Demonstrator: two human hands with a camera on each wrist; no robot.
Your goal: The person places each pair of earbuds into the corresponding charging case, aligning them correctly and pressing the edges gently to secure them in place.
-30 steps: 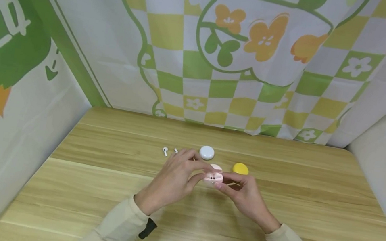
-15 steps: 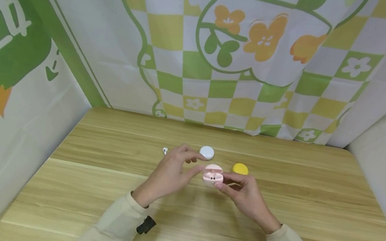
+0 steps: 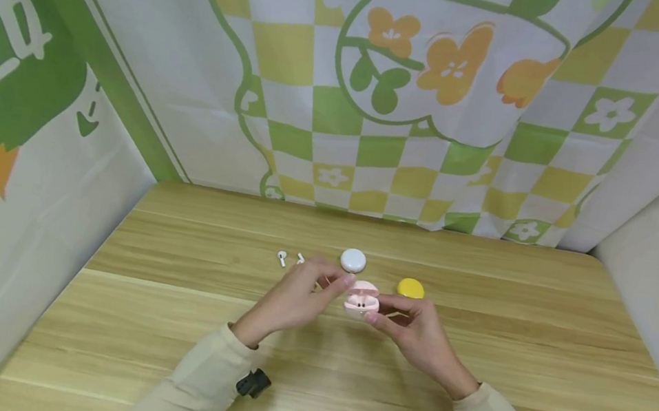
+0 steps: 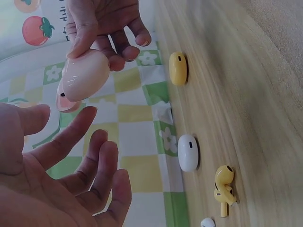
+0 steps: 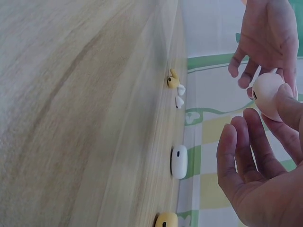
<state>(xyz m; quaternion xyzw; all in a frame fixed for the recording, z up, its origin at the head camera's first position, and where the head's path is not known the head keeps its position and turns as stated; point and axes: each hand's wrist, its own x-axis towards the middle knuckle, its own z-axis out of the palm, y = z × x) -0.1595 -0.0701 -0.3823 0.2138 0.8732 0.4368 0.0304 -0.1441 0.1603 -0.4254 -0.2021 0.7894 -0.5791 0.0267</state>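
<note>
My right hand [image 3: 421, 336] grips a pink earbud case [image 3: 357, 311] between thumb and fingers, lifted above the table. Its lid [image 3: 365, 287] stands raised, and two dark spots show inside. Just left of the case is my left hand [image 3: 295, 298], its fingers apart; in the left wrist view that hand [image 4: 71, 170] is empty, with its fingers loosely bent. From the right wrist view the case [image 5: 267, 97] shows its rounded outside, with the right thumb [image 5: 289, 106] pressed on it. Whether the left fingertips touch the case is hard to tell.
A white round case [image 3: 353, 260] and a yellow round case [image 3: 411, 288] lie closed on the wooden table [image 3: 189, 367] beyond the hands. White earbuds [image 3: 281, 258] lie left of them. Yellow earbuds [image 4: 224, 176] appear in the left wrist view. A patterned curtain [image 3: 374, 149] hangs behind.
My left hand has come off the pink case and drawn back slightly left, uncovering the raised lid. The right hand keeps its grip, and the case has hardly moved.
</note>
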